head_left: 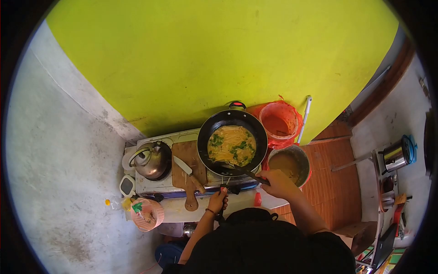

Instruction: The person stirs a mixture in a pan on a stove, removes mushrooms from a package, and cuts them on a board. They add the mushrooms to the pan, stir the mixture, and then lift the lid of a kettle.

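Observation:
A black frying pan (206,137) sits on the stove, filled with yellow noodles and green leaves (231,145). My right hand (278,182) grips a dark spatula (248,173) whose blade reaches into the pan's near edge. My left hand (217,200) is closed around the pan's black handle (222,188) at the stove's front. My head and dark shirt hide what lies below the hands.
A wooden cutting board (185,157) with a knife (188,170) lies left of the pan, beside a metal kettle (151,160). A metal pot (290,163) of brown liquid and a red bucket (279,121) stand to the right. A pink basket (147,213) rests front left.

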`<state>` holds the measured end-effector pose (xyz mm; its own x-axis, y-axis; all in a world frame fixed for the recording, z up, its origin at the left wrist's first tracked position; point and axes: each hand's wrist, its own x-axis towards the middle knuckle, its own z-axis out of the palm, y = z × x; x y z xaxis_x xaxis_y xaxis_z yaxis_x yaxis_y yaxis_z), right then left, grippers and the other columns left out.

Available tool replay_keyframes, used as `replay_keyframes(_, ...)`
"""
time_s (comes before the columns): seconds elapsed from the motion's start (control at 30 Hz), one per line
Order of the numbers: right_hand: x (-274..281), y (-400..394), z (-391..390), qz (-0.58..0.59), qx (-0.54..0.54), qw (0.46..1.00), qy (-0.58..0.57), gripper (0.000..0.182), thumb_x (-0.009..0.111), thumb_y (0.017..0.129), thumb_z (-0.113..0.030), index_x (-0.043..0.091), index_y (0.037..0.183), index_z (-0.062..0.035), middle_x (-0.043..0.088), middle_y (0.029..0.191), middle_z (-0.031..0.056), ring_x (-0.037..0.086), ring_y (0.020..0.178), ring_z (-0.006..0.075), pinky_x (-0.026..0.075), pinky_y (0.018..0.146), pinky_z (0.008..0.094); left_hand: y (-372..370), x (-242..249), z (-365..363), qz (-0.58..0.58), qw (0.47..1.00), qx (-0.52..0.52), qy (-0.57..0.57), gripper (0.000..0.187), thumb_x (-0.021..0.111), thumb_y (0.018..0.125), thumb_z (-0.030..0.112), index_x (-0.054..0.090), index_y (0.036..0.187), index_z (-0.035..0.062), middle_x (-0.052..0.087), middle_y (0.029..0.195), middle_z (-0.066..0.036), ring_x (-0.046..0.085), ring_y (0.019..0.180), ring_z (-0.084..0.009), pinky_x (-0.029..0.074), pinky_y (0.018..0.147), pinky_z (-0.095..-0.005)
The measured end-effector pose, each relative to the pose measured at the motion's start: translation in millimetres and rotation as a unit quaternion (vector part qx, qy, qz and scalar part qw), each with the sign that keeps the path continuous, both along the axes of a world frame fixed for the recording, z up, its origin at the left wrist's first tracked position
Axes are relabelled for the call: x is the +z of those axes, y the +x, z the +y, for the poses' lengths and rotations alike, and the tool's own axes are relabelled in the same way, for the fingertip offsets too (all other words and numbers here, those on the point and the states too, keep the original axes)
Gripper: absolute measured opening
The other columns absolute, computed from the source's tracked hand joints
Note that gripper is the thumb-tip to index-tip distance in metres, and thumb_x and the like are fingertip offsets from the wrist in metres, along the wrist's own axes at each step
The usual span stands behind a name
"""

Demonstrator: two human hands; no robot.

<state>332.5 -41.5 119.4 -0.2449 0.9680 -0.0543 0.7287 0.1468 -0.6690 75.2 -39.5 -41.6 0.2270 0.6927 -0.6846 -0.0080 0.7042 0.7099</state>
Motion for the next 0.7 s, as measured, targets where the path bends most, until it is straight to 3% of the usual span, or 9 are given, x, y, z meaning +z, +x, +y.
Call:
replay_keyframes(0.1,15.9,-0.2,0.1,0.018,0.002,1.0,-0.006,0.032,0.065,0.07,-0.007,0.064,0.101,-0.0026,0.065,0.084,0.0192,0.063,0.081,0.0361,0.048,0.073,0.0415,-0.6,2.1,-0.1,-0.006,1.0,-0.004,-0.006,0.045,0.059,0.087,0.051,0.051,0.084,0.0065,0.047,0.061,0.001,0.045,0.046,-0.0096,0.036,0.042,-0.0238)
replay_keyframes(0.2,24.9,-3.5,2.3,-0.037,0.024,0.999,-0.031,0.033,0.065,0.07,-0.007,0.063,0.102,-0.0022,0.065,0.087,0.0199,0.063,0.081,0.0357,0.049,0.074,0.0412,-1.0,-0.5,-0.2,-0.007,1.0,-0.005,-0.007,0.046,0.059,0.086,0.052,0.051,0.084,0.0066,0.047,0.061,0.001,0.045,0.046,-0.0098,0.037,0.042,-0.0241)
replay_keyframes(0.4,-29.1,-34.3,19.1,0.043,-0.03,0.999,0.012,0.033,0.064,0.07,-0.008,0.062,0.103,-0.0009,0.064,0.088,0.0212,0.062,0.086,0.0379,0.049,0.077,0.0434,-1.3,1.8,0.1,0.003,1.0,-0.012,0.002,0.047,0.059,0.086,0.052,0.051,0.084,0.0061,0.047,0.061,0.0,0.044,0.046,-0.0099,0.037,0.043,-0.0244)
replay_keyframes(0.6,-12.8,-39.1,30.4,0.095,-0.097,0.986,-0.095,0.038,0.067,0.074,-0.01,0.059,0.109,0.0006,0.064,0.095,0.0231,0.062,0.091,0.0378,0.048,0.08,0.0409,-0.4,1.4,0.4,0.017,1.0,-0.014,0.005,0.044,0.057,0.089,0.049,0.052,0.083,0.0055,0.047,0.06,0.0,0.045,0.044,-0.0103,0.037,0.041,-0.0249)
replay_keyframes(0.7,-28.9,-37.3,32.0,0.12,-0.121,0.985,-0.013,0.04,0.067,0.074,-0.011,0.058,0.112,0.0001,0.064,0.099,0.0233,0.062,0.094,0.036,0.048,0.082,0.0388,-1.0,-2.8,0.1,0.016,1.0,-0.018,0.011,0.044,0.056,0.089,0.049,0.053,0.083,0.0058,0.047,0.06,0.0,0.045,0.044,-0.0104,0.038,0.041,-0.0255)
